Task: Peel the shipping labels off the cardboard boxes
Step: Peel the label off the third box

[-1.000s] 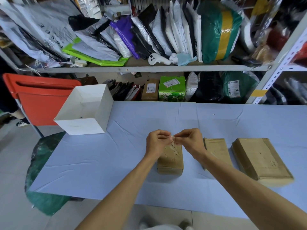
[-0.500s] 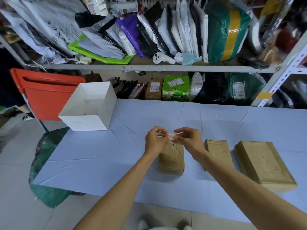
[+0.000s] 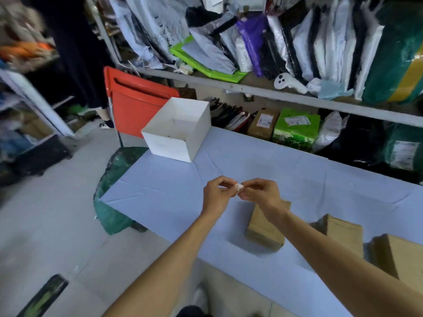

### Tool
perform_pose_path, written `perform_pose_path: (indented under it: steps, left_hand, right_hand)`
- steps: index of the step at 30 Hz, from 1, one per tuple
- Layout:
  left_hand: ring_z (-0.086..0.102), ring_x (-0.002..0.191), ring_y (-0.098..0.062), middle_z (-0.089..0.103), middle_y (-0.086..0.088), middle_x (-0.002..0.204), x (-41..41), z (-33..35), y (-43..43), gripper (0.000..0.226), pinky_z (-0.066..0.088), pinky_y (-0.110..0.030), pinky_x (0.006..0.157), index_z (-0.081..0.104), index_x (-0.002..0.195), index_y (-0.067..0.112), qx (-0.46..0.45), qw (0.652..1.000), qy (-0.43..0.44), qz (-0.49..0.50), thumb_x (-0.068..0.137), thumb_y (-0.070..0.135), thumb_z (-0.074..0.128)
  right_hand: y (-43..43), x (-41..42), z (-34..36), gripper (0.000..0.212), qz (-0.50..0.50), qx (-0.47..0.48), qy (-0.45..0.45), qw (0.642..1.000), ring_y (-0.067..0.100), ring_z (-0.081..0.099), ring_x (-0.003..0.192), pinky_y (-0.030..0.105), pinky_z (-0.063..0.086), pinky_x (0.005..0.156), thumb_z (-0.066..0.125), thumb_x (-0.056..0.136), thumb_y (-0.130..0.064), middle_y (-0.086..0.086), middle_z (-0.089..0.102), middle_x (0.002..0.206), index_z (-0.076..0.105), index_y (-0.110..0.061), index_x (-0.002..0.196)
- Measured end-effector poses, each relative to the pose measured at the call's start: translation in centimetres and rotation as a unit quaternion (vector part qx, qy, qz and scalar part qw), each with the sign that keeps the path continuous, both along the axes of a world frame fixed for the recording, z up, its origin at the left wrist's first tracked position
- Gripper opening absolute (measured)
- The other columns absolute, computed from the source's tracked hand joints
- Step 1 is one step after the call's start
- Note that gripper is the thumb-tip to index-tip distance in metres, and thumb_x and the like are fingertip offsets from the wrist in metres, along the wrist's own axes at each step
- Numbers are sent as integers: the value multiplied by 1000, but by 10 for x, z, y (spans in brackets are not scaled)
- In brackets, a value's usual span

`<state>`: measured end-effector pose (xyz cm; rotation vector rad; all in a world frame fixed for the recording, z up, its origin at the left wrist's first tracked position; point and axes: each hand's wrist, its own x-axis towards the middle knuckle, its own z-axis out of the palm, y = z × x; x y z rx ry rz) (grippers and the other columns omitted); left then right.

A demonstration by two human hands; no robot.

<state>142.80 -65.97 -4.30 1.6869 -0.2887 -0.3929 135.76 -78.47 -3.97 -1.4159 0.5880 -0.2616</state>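
Observation:
Three brown cardboard boxes lie on the light blue table [image 3: 174, 193]: a small one [image 3: 263, 227] under my right forearm, a second [image 3: 341, 232] to its right, and a larger third [image 3: 398, 257] at the right edge. Above the table, left of the small box, my left hand [image 3: 217, 193] and my right hand [image 3: 258, 193] meet and pinch a small crumpled whitish label piece [image 3: 238, 186] between their fingertips. The tops of the boxes look bare brown from here.
An open white box [image 3: 167, 145] stands at the table's far left corner. Behind it is a red chair [image 3: 135, 104]. A green sack [image 3: 114, 179] sits on the floor by the table's left end. Shelves of parcels and mailer bags [image 3: 286, 42] run along the back.
The view has swung left. Both hands have moved off the small box to the left, still pinching the label piece, which now looks balled up smaller.

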Motion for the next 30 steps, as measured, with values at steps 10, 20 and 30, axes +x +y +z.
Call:
perform_pose_path:
  steps: [10,20,30]
  left_hand:
    - [70,72,-20,71,-5,76,81,-1,79,8,60,-35,75,71,79,12,-10,997,14,69,76,8,78]
    - [71,70,-16,71,0,74,219,-8,131,9,60,-35,76,71,77,16,-18,999,38,27,76,9,76]
    - [68,68,-14,69,8,72,274,6,122,11,57,-20,70,67,76,17,7,997,30,-66,80,8,71]
  right_hand:
    - [73,100,3,16,37,-16,-6,999,27,70,67,31,60,67,73,70,12,24,69,76,68,12,85]
    - [130,228,10,10,-7,-28,25,999,28,67,65,31,59,65,70,72,11,23,67,74,67,13,81]
    - [125,277,22,7,-45,-107,87,989,27,70,60,33,60,63,73,67,5,15,69,64,70,-1,68]
